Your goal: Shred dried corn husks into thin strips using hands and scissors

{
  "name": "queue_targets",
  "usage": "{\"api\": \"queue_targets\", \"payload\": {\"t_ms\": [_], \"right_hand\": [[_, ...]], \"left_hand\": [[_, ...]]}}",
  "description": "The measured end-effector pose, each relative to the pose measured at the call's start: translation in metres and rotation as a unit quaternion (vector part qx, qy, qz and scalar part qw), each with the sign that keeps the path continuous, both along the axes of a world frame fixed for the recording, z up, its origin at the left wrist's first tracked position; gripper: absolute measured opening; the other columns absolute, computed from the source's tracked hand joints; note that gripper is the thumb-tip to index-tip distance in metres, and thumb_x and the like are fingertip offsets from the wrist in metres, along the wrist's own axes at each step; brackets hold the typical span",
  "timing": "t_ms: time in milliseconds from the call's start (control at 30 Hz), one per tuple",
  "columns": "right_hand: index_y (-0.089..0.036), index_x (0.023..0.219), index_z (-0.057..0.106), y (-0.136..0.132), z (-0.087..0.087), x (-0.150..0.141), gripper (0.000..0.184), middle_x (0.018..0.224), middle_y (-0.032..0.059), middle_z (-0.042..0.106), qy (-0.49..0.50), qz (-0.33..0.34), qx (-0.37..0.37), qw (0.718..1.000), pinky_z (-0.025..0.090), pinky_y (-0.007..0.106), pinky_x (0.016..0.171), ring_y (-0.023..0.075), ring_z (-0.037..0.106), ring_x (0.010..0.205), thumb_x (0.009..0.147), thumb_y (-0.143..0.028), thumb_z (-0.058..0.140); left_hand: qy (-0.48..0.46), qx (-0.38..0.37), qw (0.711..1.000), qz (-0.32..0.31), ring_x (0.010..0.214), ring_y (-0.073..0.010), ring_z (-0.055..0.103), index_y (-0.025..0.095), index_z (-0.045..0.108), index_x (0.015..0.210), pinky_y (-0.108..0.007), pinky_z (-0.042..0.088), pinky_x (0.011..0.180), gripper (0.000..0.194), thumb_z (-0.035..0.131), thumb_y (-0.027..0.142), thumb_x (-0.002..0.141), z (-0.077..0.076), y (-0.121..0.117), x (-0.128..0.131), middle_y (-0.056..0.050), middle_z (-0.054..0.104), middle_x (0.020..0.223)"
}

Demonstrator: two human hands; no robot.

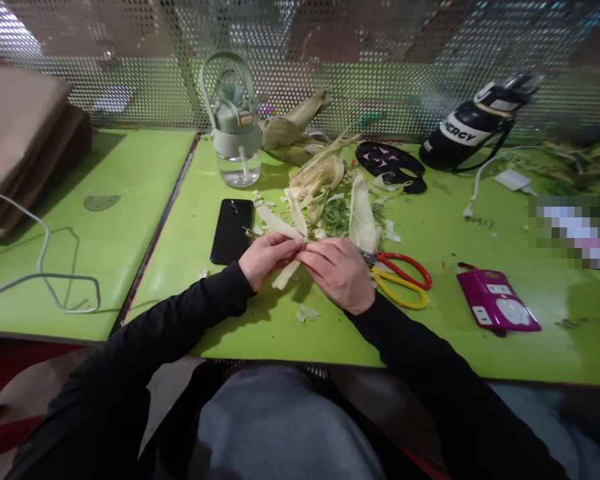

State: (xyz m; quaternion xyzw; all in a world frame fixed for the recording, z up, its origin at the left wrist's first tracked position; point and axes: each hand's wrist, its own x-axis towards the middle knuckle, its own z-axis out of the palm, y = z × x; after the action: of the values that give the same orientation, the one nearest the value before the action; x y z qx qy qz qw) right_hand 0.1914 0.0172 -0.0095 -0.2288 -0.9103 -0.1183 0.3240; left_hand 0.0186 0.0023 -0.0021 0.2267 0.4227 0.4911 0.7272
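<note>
My left hand (270,256) and my right hand (341,270) meet over the green table, both closed in a pinch. Between their fingertips is a corn husk strip (289,275), with ends sticking out above and below the fingers. Just beyond lies a heap of dried corn husks (316,183), with green curled shreds (336,215) beside it. A broad pale husk piece (364,217) stands to the right of the shreds. Scissors (405,277) with one red and one yellow handle lie by my right hand, their blades partly hidden. Left of the hands rests a black phone (233,230).
A clear water bottle (237,147) stands behind the phone. Further right are a black palette-shaped object (390,165), a tilted black bottle (473,127), a white cable with a plug (513,179) and a purple pouch (500,300). Perforated metal mesh (360,73) borders the back.
</note>
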Motion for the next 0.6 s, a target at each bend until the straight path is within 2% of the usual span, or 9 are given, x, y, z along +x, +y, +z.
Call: {"api": "queue_targets", "payload": {"t_ms": [167,267,400,600], "right_hand": [[-0.019,0.099,0.059,-0.001,-0.0006,-0.0019,0.014,0.086,0.0067,0.07,0.071,0.033,-0.064,0.995,0.051,0.034,0.072,0.0202,0.06,0.079,0.086,-0.014,0.058],[-0.019,0.101,0.06,-0.0019,-0.0002,-0.002,0.014,0.088,0.0071,0.07,0.053,0.027,-0.084,0.995,0.05,0.034,0.071,0.0202,0.061,0.078,0.087,-0.016,0.057],[-0.02,0.103,0.064,-0.0023,0.0002,-0.002,0.016,0.09,0.0068,0.071,0.013,0.022,-0.038,0.999,0.048,0.035,0.073,0.02,0.062,0.082,0.089,-0.015,0.056],[-0.022,0.096,0.067,-0.0065,0.0004,-0.0061,0.012,0.079,0.0029,0.068,-0.051,-0.002,0.039,0.998,0.043,0.033,0.064,0.0167,0.056,0.069,0.09,-0.017,0.058]], "left_hand": [[-0.024,0.01,0.999,-0.028,0.055,-0.0048,0.055,0.011,0.068,0.069,-0.021,0.049,0.067,0.012,0.079,0.015,0.067,0.0013,-0.0008,0.0012,0.004,0.06,0.057],[-0.007,0.019,0.999,-0.039,0.059,-0.0058,0.058,0.01,0.071,0.075,-0.02,0.048,0.066,0.018,0.082,0.018,0.063,-0.0006,-0.0011,0.0013,0.001,0.066,0.065],[0.008,0.034,0.998,-0.045,0.062,-0.0078,0.059,0.01,0.071,0.075,-0.02,0.047,0.065,0.016,0.079,0.022,0.069,-0.0053,-0.0015,0.0016,-0.001,0.065,0.065],[0.013,0.016,0.999,-0.046,0.057,-0.0071,0.058,0.009,0.068,0.073,-0.019,0.045,0.059,0.014,0.078,0.019,0.07,-0.0073,-0.0009,0.0029,0.0,0.065,0.064]]}}
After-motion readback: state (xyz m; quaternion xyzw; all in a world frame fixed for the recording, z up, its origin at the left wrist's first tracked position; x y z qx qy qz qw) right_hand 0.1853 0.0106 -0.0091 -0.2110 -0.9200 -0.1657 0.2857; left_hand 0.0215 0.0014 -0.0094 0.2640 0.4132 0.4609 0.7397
